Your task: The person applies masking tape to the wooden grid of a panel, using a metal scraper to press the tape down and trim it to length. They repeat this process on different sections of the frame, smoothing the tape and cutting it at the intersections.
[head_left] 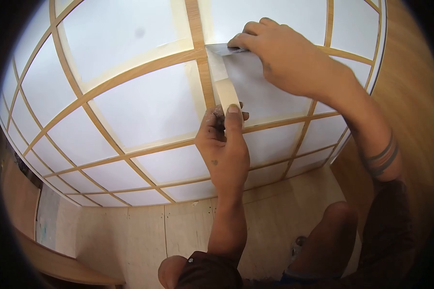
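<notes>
My right hand (279, 55) pinches a flat metal scraper blade (222, 49). Its edge rests in the corner where two wooden strips (198, 48) cross on the white panel (152, 103). Below it, my left hand (226, 142) is closed, thumb on top, around a roll of masking tape (229, 94). A length of pale tape (217, 67) runs from the roll up to the blade, along the right side of the upright wooden strip. My left fingers partly hide the roll.
Wooden strips divide the white surface into a grid, with pale tape (196, 89) edging several panes. A plywood floor (188, 224) lies beneath. Brown wood (405, 96) stands at the right, and a curved wooden edge (77, 269) is at lower left. My knee (340, 216) shows at lower right.
</notes>
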A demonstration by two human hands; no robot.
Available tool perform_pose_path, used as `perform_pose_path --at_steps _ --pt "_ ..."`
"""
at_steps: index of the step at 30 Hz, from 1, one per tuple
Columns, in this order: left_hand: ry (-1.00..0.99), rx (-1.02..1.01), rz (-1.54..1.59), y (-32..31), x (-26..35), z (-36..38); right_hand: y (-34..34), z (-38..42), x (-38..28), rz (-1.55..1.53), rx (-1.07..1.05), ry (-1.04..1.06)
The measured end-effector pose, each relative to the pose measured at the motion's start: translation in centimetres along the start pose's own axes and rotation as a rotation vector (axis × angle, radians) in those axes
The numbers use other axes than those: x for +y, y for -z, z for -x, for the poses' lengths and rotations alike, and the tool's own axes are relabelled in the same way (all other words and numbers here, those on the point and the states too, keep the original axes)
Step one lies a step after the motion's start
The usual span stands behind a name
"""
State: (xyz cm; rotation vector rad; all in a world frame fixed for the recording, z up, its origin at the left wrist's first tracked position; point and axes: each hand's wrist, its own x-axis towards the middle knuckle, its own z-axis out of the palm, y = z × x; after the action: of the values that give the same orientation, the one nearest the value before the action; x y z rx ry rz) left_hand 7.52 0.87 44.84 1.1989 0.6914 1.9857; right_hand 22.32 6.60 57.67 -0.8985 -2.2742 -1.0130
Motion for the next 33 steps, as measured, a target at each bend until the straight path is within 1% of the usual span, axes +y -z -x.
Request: perform_pose_path --at_steps 1,2,4,5,7,8,10,14,17,19,22,26,28,32,33 --pt "0.004 -0.015 0.008 0.1 0.0 0.0 0.5 -0.3 0.2 -0.071 -0.032 -0.028" --pt "0.003 -0.011 0.009 0.1 0.0 0.0 1.0 -0.6 0.5 -0.072 -0.032 -0.023" --pt "0.004 -0.010 0.014 0.1 -0.2 -0.2 2.1 -1.4 1.1 -0.211 -0.139 -0.030" --pt "0.000 -0.004 0.017 0.1 -0.1 -0.2 2.4 -1.9 1.3 -0.209 -0.139 -0.023" --pt "0.014 0.002 0.005 0.0 0.2 -0.2 3.1 -2.7 1.6 -0.244 -0.264 -0.111" --pt "0.009 0.007 0.010 0.0 0.3 -0.3 3.5 -3.1 1.5 -0.240 -0.264 -0.104" --pt "0.012 -0.002 0.010 0.0 0.4 -0.5 4.1 -3.9 1.2 -0.238 -0.380 -0.206" --pt "-0.003 0.004 -0.016 0.2 0.8 -0.8 4.0 -4.2 1.3 -0.237 -0.349 -0.189" --pt "-0.017 -0.004 0.013 0.2 1.1 -1.0 4.1 -4.2 1.1 -0.242 -0.412 -0.209" --pt "-0.022 -0.004 0.009 0.3 1.5 -1.0 3.6 -3.8 1.3 -0.155 -0.281 -0.079" --pt "-0.030 -0.024 0.008 0.6 1.6 -1.2 3.3 -3.8 1.2 -0.129 -0.270 -0.054" --pt "-0.038 -0.037 0.005 0.9 1.6 -1.5 3.5 -3.5 0.8 -0.113 -0.277 -0.023" --pt "-0.026 -0.037 -0.007 0.7 1.6 -1.6 3.6 -3.6 0.6 -0.104 -0.282 -0.043" --pt "-0.039 -0.039 0.012 0.6 1.1 -1.9 3.5 -4.3 1.6 -0.097 -0.274 -0.001" --pt "-0.033 -0.033 -0.004 0.7 1.1 -1.9 3.5 -4.7 1.9 -0.123 -0.324 -0.033"
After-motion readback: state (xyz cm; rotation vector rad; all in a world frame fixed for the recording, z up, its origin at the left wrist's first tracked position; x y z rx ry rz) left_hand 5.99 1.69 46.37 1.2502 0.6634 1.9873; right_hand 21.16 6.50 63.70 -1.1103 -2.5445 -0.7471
